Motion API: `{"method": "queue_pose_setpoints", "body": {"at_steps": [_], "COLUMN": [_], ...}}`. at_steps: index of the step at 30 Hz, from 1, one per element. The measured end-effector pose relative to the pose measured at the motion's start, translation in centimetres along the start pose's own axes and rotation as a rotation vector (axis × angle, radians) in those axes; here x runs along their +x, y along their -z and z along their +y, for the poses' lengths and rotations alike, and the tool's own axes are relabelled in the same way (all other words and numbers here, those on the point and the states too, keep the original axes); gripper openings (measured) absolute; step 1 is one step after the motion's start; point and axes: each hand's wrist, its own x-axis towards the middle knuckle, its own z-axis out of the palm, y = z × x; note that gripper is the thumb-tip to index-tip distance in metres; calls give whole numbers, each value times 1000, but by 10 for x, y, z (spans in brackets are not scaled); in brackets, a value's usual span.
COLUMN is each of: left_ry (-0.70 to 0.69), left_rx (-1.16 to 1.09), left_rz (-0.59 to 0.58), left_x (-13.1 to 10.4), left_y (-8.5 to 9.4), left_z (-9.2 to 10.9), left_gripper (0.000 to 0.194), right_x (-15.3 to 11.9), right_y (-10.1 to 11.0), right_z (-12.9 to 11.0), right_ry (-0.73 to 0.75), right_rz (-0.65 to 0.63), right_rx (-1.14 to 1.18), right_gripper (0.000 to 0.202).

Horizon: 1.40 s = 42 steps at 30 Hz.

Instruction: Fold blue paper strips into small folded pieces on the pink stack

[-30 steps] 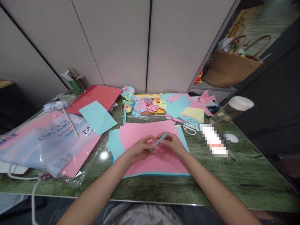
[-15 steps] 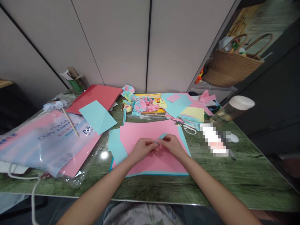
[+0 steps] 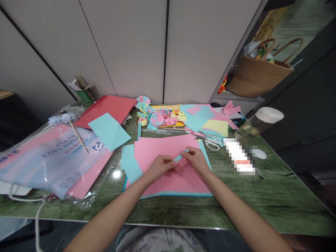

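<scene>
A narrow strip of light blue paper (image 3: 179, 157) is stretched between my two hands. My left hand (image 3: 163, 166) pinches its near end between thumb and fingers. The far end is pinched by my right hand (image 3: 195, 159), a little higher and to the right. Both hands are just over a large pink paper sheet (image 3: 154, 147), which lies on blue sheets. Part of the strip is covered by my fingertips.
Behind the sheet lie several paper flowers (image 3: 157, 119). Scissors (image 3: 213, 144) and paper scraps (image 3: 199, 117) are at the back right, near a bottle (image 3: 258, 120). On the left are a plastic pack of colour paper (image 3: 52, 154), a light blue sheet (image 3: 109, 131) and a red sheet (image 3: 105, 110).
My right hand has slid slightly up and right along the strip, so more of the blue paper shows between my hands. My left hand has stayed nearly in place.
</scene>
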Motion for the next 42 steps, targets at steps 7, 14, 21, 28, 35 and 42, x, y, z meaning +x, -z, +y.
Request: {"method": "queue_pose_setpoints", "body": {"at_steps": [7,14,21,28,35,42], "left_ry": [-21,-62,-42,-92,-149,-180], "left_rx": [12,33,26,123,120,64], "left_rz": [49,37,32,144,120,191], "left_x": [0,0,1,0,2,6], "left_y": [2,4,4,1,2,11], "left_z": [1,0,-2,0,0,-9], "left_gripper": [34,34,37,26,25,22], "right_x": [3,5,9,10,12,14], "right_y": [3,6,14,15,11,12], "right_z": [-2,0,0,1,4,6], "right_ry": [-7,-10,46,38,54,51], "right_rz": [89,75,103,136,157,196], "right_rx": [57,102,139,246,307,352], "right_gripper": [34,33,31,33,35,33]}}
